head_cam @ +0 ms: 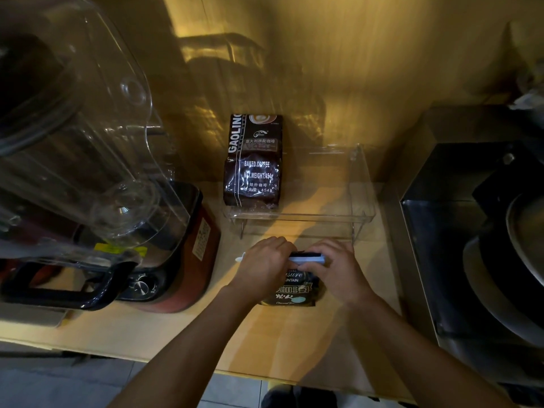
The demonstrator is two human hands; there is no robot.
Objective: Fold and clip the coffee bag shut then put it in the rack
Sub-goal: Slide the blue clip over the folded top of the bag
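Coffee bag [294,290] lies flat on the counter [164,328] just near of the clear acrylic rack [362,184], likely so both hands can press its folded top against a firm surface while the pale blue clip [307,259] goes on. Left hand [265,265] and right hand [338,267] have their fingers closed over the fold and the clip. Its long axis runs near to far, folded top pointing toward the rack, where a second coffee bag [253,160] stands upright at the left end.

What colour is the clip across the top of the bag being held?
Light blue clip, seen in the head view, the only one.
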